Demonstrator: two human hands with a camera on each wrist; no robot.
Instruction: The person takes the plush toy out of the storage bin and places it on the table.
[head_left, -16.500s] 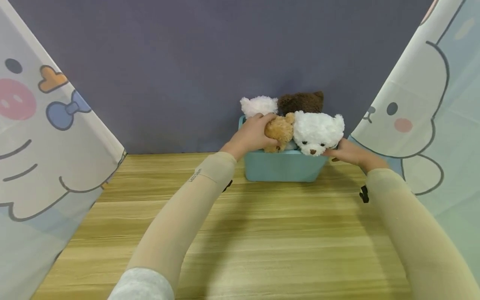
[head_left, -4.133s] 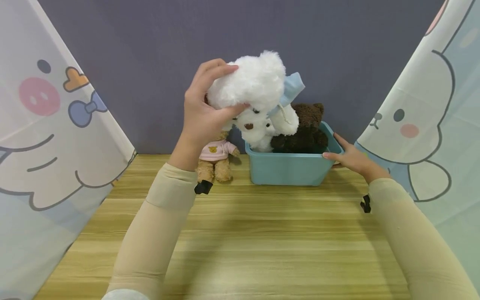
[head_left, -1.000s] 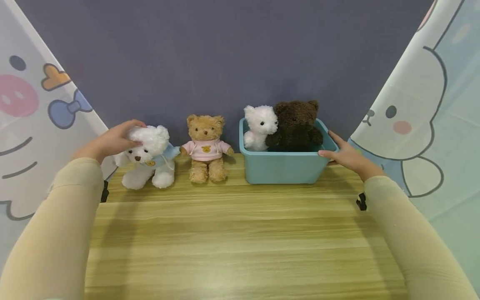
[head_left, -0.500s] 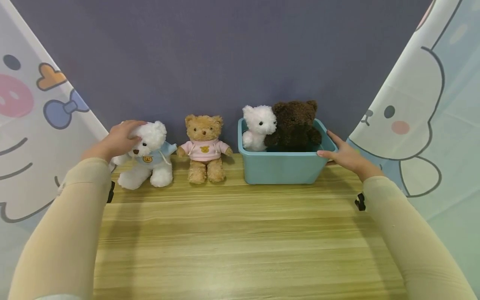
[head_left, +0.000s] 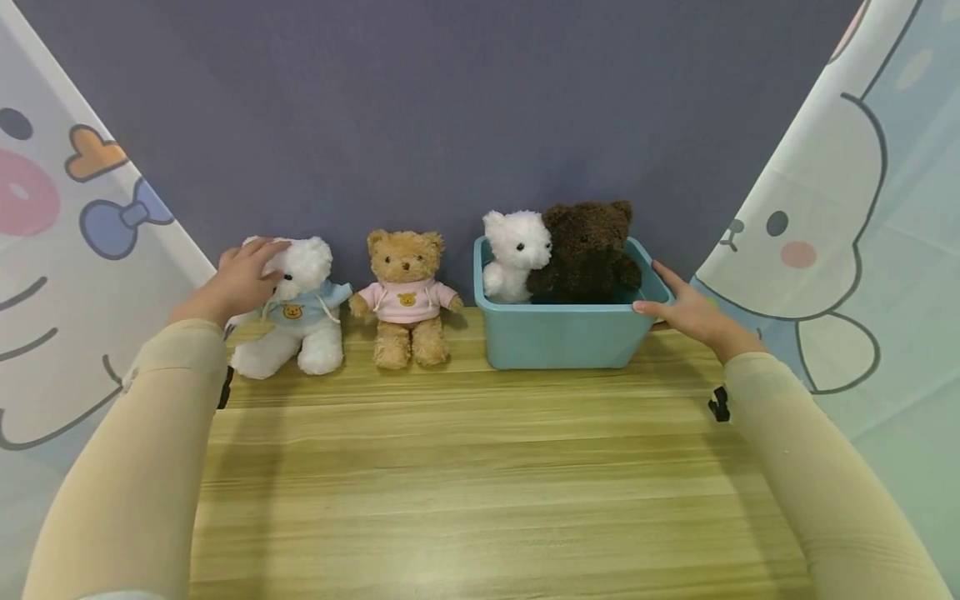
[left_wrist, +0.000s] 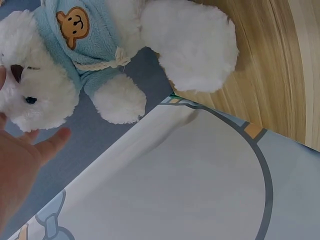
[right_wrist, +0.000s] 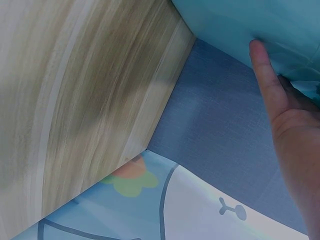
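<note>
My left hand [head_left: 238, 282] rests, fingers apparently loose, on the fluffy white plush bear in a blue top [head_left: 298, 310], seated at ten o'clock on the wooden counter [head_left: 480, 467]. My right hand [head_left: 686, 314] lies flat against the teal plastic bin [head_left: 562, 333]. I'm settling it upright; letting go comes next, I judge.

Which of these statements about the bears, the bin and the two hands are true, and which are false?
1. Two bears sit on the table outside the bin. True: the white bear in a blue top and the tan bear in a pink top.
2. The teal bin is empty. False: a small white bear and a dark brown bear sit in it.
3. The left hand rests on the head of the white bear in a blue top. True.
4. The right hand holds the dark brown bear. False: it rests against the bin's right side.
5. The tan bear in a pink top lies face down. False: it sits upright.
</note>
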